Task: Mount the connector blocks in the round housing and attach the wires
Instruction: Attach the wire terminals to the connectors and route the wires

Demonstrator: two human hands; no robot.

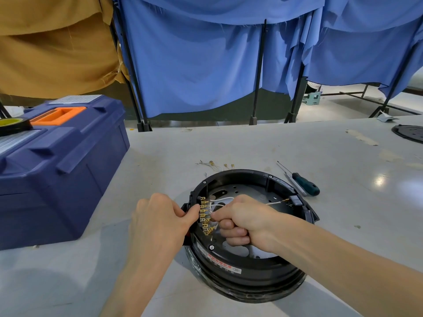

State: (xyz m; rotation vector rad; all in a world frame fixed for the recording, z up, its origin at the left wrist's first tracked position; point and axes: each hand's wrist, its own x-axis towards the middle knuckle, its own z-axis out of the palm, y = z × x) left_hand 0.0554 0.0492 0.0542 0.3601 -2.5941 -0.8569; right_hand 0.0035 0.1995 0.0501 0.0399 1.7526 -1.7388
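Showing a round black plastic housing (242, 173) lying open side up on a pale grey bench (251, 143), near the front edge at about 5 o'clock of the view. Its rim is glossy and moulded, and its floor is a dull grey metal plate (242, 191) pierced with round holes and larger cut-outs. A printed label with red characters sits on the rim at 6 o'clock.

At 9 o'clock inside the rim stands a black connector block (204, 216) carrying a column of small brass spade terminals. Thin white wires (220, 199) arc from these terminals toward the centre; one runs across to a small black fitting (295, 200) at 3 o'clock.

The left hand (160, 216) grips the housing from outside at 9 o'clock, fingers curled over the wall and thumb pressed against the block. The right hand (242, 220) lies inside the housing, curled tight like a fist, its thumb and forefinger pinching one wire's end at the terminals.

On the bench beyond the housing, at 11 o'clock, lie loose brass terminals on fine leads (217, 165). At 2 o'clock lies a screwdriver with a dark green handle and slim steel shaft (305, 183).

A navy plastic toolbox with an orange handle recess (61, 165) stands at 9 o'clock of the view, a roll of tape (11, 124) on its lid. A black perforated disc (409, 133) lies at the bench's far right. Blue cloth (194, 65) and tan cloth (57, 46) hang on black frames behind.
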